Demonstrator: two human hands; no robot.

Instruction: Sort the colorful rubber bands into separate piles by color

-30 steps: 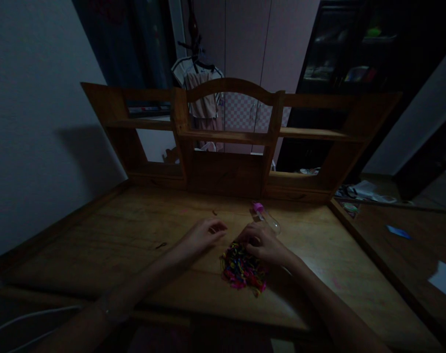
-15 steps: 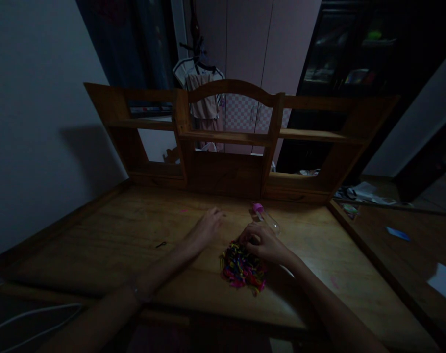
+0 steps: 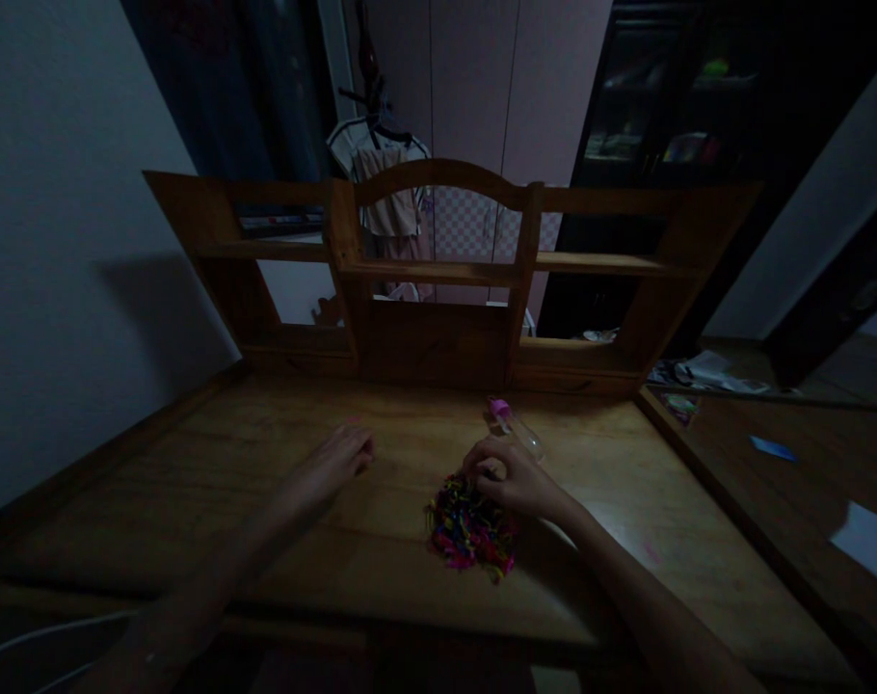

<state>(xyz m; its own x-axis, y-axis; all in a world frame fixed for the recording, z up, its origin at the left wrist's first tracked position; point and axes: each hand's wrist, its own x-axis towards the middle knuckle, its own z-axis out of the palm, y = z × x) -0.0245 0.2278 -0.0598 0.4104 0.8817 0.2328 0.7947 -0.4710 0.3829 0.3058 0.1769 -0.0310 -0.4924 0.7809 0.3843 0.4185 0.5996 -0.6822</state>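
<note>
We see a dim scene with a cool, bluish cast. A pale patch of glare lies on the wooden desktop [image 3: 616, 528] at four o'clock, with a dark shadow under the right forearm [image 3: 612, 559] at five. A soft shadow spreads over the wall [image 3: 55, 193] at nine. The left hand [image 3: 344, 453] looks smeared at eight; we find the cabinet [image 3: 590, 207] near two sunk almost to black. Wide-angle stretching splays uprights outward.
</note>
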